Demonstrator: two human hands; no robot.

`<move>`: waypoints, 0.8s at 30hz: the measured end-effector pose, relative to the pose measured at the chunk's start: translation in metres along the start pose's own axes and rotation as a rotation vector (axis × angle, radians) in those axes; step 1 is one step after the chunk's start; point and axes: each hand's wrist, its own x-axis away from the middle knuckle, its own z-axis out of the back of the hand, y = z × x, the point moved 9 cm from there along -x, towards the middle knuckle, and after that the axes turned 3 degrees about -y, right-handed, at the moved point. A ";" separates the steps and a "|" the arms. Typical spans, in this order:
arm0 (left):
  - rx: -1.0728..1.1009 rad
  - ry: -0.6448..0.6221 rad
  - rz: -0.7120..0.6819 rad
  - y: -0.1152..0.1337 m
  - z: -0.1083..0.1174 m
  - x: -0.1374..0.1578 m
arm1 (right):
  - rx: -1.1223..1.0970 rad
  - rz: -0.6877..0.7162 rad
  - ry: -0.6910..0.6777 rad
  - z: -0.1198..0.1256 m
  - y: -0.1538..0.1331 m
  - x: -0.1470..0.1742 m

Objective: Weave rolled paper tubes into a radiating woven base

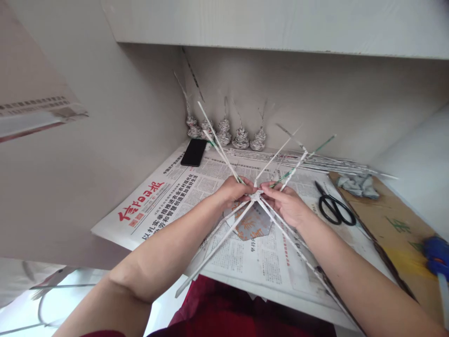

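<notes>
Rolled newspaper strips (234, 220) radiate from a small woven centre (257, 194), which is held a little above the newspaper-covered table. My left hand (235, 191) is closed on the left side of this weaving, fingers pinching near the centre. On the other side my right hand (285, 202) pinches the strips too, its thumb and fingertips close to the middle. Several strips point up and away, some with green marks, while others reach down toward me. Beneath the weaving lies a grey hexagonal piece (253, 223) with orange marks. The fingertips partly hide the woven centre.
Several finished woven gourd shapes (241, 138) stand along the back wall. A black phone (194, 152) lies at the left on the newspaper (168, 201). Black scissors (335, 208), loose paper rolls (336, 164), crumpled cloth or paper (358, 185), cardboard (389, 220) and a blue tool (437, 255) are at the right.
</notes>
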 end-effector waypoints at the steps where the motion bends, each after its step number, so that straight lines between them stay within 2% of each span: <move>1: 0.014 0.008 0.020 -0.001 0.001 0.000 | 0.018 -0.001 -0.026 0.000 0.000 0.000; 3: 0.043 0.006 0.038 -0.002 0.000 -0.001 | 0.042 -0.002 -0.014 0.004 0.001 -0.002; 8: 0.088 -0.034 -0.016 0.001 -0.007 0.000 | -0.026 -0.018 0.150 0.017 0.007 -0.004; 13: 0.056 0.011 -0.053 0.003 -0.004 0.001 | -0.041 -0.074 0.262 0.019 0.013 -0.002; 16: 0.027 0.030 -0.045 0.001 -0.003 0.000 | -0.041 -0.057 0.344 0.024 0.011 0.001; 19: -0.011 0.052 -0.055 0.001 -0.001 -0.001 | -0.018 0.070 0.442 0.031 -0.002 0.005; 22: -0.068 0.084 -0.056 0.000 0.002 -0.001 | 0.058 0.332 0.520 0.035 -0.030 0.015; 24: -0.123 0.083 -0.059 0.000 0.002 0.000 | 0.190 0.505 0.529 0.031 -0.051 0.024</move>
